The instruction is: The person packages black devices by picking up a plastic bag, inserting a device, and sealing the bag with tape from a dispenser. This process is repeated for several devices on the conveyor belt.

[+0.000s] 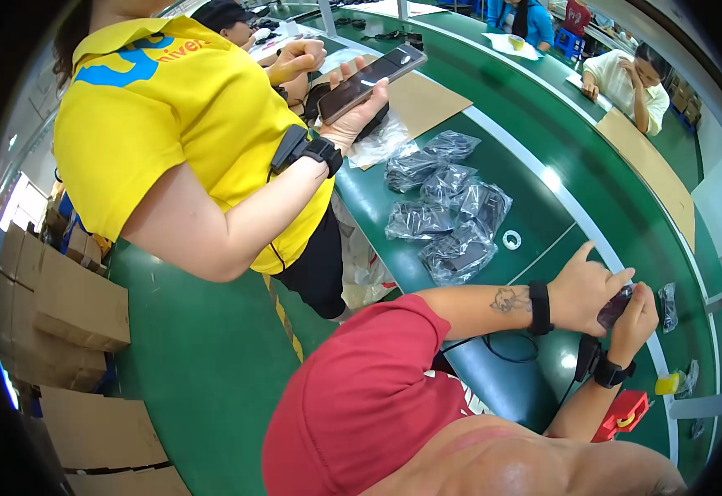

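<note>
My left hand (583, 291), on a tattooed forearm with a black wristband, and my right hand (635, 321), with a black watch at the wrist, meet over the green table (543, 190). Together they hold a small dark glossy object (613, 307) between the fingers. A small clear bag with a dark item (668, 304) lies just right of my hands. Several clear plastic bags holding dark parts (448, 217) lie piled on the table to the upper left of my hands.
A person in a yellow shirt (179, 124) stands close on the left, holding a smartphone (371, 81). A white tape ring (511, 240), a brown cardboard sheet (423, 101), a red tool (621, 413) and a yellow item (669, 383) are nearby. Cardboard boxes (63, 306) stack at left.
</note>
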